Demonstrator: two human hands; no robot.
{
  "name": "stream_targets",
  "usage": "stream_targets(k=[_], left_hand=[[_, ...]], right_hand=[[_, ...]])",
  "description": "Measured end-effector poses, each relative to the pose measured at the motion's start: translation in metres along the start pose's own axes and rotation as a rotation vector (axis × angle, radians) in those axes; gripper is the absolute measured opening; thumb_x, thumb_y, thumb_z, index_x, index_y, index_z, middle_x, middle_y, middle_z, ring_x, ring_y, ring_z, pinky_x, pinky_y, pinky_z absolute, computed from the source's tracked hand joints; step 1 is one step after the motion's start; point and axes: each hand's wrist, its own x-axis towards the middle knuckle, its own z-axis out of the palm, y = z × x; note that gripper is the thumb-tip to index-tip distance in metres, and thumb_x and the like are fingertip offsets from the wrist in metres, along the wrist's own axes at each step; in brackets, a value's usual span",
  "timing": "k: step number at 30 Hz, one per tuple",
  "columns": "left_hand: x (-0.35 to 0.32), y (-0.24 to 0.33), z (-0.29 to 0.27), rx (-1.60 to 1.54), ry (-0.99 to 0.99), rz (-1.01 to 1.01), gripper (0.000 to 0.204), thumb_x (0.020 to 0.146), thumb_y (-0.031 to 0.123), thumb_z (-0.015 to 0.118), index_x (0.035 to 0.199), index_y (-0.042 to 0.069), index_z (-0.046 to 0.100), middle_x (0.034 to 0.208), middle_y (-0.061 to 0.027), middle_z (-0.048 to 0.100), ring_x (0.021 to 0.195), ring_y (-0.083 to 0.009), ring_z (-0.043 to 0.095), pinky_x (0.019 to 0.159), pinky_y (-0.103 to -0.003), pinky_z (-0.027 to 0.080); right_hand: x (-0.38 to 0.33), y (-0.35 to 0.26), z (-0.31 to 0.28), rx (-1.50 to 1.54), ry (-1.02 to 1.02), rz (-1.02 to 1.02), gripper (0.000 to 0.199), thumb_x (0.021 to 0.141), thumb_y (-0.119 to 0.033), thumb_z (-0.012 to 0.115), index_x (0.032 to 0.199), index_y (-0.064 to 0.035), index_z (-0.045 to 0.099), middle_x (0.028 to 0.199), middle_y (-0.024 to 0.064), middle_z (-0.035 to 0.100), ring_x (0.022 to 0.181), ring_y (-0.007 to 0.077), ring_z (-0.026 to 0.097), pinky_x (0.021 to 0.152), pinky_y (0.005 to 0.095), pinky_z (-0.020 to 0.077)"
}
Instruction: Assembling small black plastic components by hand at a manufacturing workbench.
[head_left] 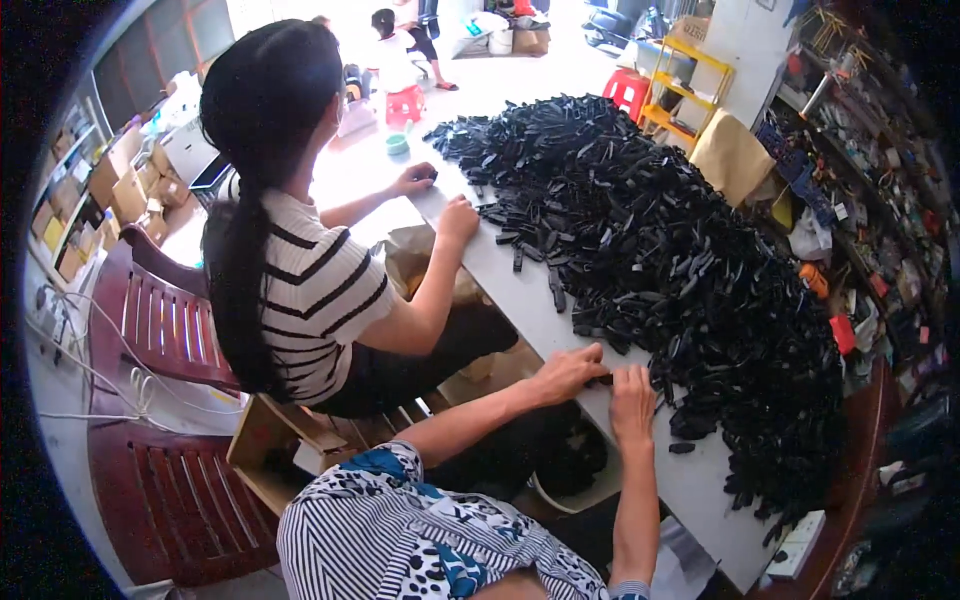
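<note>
A big heap of small black plastic pieces [660,250] covers most of a long white table [700,480]. My left hand [565,372] lies at the heap's near edge with its fingers curled on a black plastic piece [603,380]. My right hand [632,400] rests back-up on the table just beside it, its fingertips touching the same piece and the heap's edge. What is under the right fingers is hidden. Both forearms reach in from the lower middle over my patterned clothing.
A co-worker in a striped shirt [310,290] sits to my left on a red wooden bench [170,330], with both hands [440,200] at the far end of the heap. Cluttered shelves [880,200] stand to the right, cardboard boxes [120,190] to the left, and red stools [628,90] beyond.
</note>
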Motion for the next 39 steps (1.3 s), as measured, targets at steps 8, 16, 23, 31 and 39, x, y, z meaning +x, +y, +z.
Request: stream_targets(k=[8, 16, 23, 31, 39], left_hand=[[0.001, 0.003, 0.019, -0.210, 0.124, -0.144, 0.017, 0.070, 0.008, 0.061, 0.086, 0.013, 0.064, 0.083, -0.0093, 0.053, 0.082, -0.0294, 0.058, 0.065, -0.039, 0.047], [0.003, 0.061, 0.017, -0.635, 0.126, -0.546, 0.018, 0.069, 0.006, 0.075, 0.083, 0.000, 0.066, 0.072, -0.0104, 0.061, 0.063, -0.0154, 0.057, 0.059, -0.030, 0.046], [-0.006, 0.132, 0.051, -0.712, 0.021, -0.276, 0.013, 0.076, 0.003, 0.068, 0.088, -0.002, 0.065, 0.076, -0.0057, 0.059, 0.058, -0.0112, 0.055, 0.050, -0.024, 0.042], [-0.037, 0.185, 0.057, -0.507, -0.302, -0.086, 0.049, 0.072, -0.003, 0.065, 0.120, 0.002, 0.055, 0.091, -0.0140, 0.059, 0.082, -0.0227, 0.061, 0.073, -0.029, 0.048], [-0.047, 0.194, 0.072, -0.466, -0.386, -0.091, 0.059, 0.067, -0.003, 0.062, 0.124, -0.002, 0.049, 0.091, -0.0180, 0.058, 0.084, -0.0330, 0.059, 0.072, -0.034, 0.047]], right_hand=[[-0.022, 0.003, -0.005, 0.025, 0.214, 0.136, 0.011, 0.074, -0.002, 0.056, 0.082, 0.0015, 0.050, 0.089, 0.0157, 0.048, 0.089, 0.0343, 0.049, 0.071, 0.0430, 0.0427], [-0.070, -0.022, -0.045, 1.638, 0.515, 0.726, 0.025, 0.087, -0.009, 0.049, 0.112, -0.0053, 0.048, 0.084, 0.0103, 0.059, 0.067, 0.0176, 0.059, 0.050, 0.0260, 0.0489], [-0.129, -0.019, -0.058, 1.764, 0.682, 0.876, 0.012, 0.084, -0.013, 0.059, 0.091, -0.0046, 0.054, 0.074, 0.0017, 0.055, 0.059, 0.0102, 0.054, 0.041, 0.0214, 0.0436], [-0.180, -0.019, -0.049, 1.264, 0.818, 1.040, 0.016, 0.080, -0.009, 0.064, 0.091, -0.0011, 0.058, 0.072, 0.0002, 0.058, 0.061, 0.0107, 0.054, 0.055, 0.0244, 0.0435], [-0.198, -0.025, -0.057, 0.652, 0.665, 0.840, 0.024, 0.085, -0.010, 0.056, 0.105, 0.0027, 0.055, 0.094, 0.0224, 0.060, 0.087, 0.0393, 0.059, 0.072, 0.0379, 0.0476]])
